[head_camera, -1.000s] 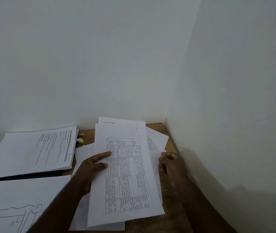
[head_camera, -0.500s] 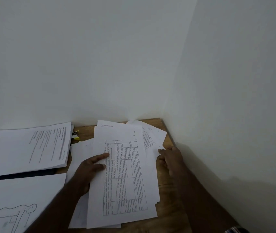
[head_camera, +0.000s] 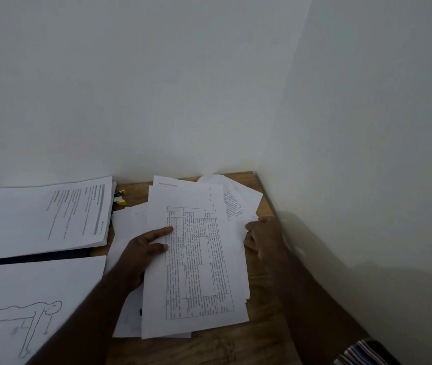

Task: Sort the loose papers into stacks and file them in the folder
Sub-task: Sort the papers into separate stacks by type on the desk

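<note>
A loose pile of white papers lies on the wooden table (head_camera: 222, 349) in the corner. Its top sheet (head_camera: 196, 259) carries a printed table and handwritten numbers. My left hand (head_camera: 141, 251) grips the left edge of that sheet, thumb on top over the print. My right hand (head_camera: 264, 235) pinches the right edges of the sheets underneath, beside a fanned-out sheet (head_camera: 236, 204). At the back left, a thick stack of printed pages (head_camera: 43, 217) lies on a dark folder (head_camera: 30, 258). A sheet with a line drawing of a figure (head_camera: 25, 312) sits at the front left.
White walls close the table in at the back and on the right, meeting at the corner. A small yellow-tipped object (head_camera: 120, 197) lies between the back-left stack and the pile. A striped sleeve or cloth (head_camera: 365, 355) shows at the bottom right.
My right hand slid away from me along the pile's right edge to the fanned sheets. The top sheet settled lower and flatter on the pile. My left hand kept its grip.
</note>
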